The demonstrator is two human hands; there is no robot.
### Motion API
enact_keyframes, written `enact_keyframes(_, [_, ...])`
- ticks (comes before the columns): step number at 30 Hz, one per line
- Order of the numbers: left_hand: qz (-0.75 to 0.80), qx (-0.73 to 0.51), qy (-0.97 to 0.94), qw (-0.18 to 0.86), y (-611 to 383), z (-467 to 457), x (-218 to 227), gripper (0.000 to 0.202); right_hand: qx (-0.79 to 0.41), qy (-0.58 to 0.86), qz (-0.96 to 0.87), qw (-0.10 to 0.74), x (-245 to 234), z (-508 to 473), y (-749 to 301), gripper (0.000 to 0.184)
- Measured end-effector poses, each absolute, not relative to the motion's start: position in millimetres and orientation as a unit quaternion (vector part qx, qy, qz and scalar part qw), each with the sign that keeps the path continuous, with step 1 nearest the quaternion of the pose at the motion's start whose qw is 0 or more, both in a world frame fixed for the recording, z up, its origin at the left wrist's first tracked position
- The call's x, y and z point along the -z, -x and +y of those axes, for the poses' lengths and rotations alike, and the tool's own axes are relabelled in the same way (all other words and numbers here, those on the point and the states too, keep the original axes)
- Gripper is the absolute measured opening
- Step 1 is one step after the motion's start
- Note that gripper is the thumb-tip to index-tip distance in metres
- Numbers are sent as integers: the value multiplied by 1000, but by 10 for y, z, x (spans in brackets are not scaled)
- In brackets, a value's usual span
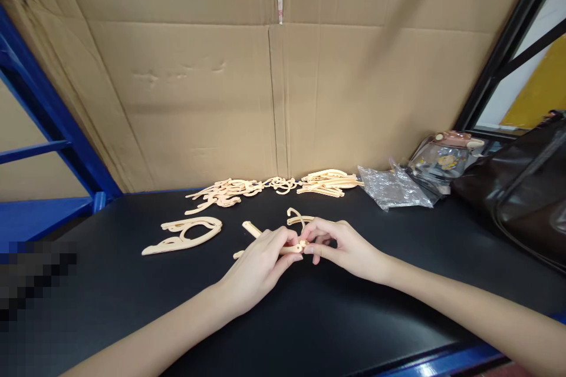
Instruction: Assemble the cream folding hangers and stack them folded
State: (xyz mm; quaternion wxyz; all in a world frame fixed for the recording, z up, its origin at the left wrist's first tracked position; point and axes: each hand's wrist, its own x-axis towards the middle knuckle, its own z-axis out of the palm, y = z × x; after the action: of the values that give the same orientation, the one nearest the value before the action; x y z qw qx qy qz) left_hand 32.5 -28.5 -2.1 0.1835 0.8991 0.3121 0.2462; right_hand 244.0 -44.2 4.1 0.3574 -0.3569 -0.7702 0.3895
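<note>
Cream plastic folding-hanger parts are pinched between my two hands over the black table. My left hand [260, 262] is closed on a hanger arm [252, 228], whose far end sticks out beyond the knuckles. My right hand [342, 244] pinches the small joint [303, 244] at the arm's end, fingertips almost meeting the left ones. A curved hook [292, 212] rises just behind the right fingers, beside another cream strip [297, 220]; whether that strip is held or lies on the table I cannot tell. Left of my hands lies a folded hanger [194, 241].
Along the cardboard wall [190, 100] lie a pile of hanger pieces [234, 188], several small hooks [280, 182] and a stack of hanger arms [329, 181]. Further right are a clear plastic bag [393, 188], a clear bottle [446, 159] and a dark leather-like bag [522, 188].
</note>
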Motion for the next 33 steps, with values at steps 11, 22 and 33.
enact_keyframes(11, [310,-247,-902,174,-317,-276,31,8,-445,364,-725,380,30,-419,-2452,27])
enact_keyframes(22, [278,-262,-908,171,-306,-258,83,12,-533,349,-660,398,88,-407,-2415,24])
enact_keyframes(33, [255,-262,-919,149,-301,-246,112,11,-514,347,-688,376,78,-432,-2425,17])
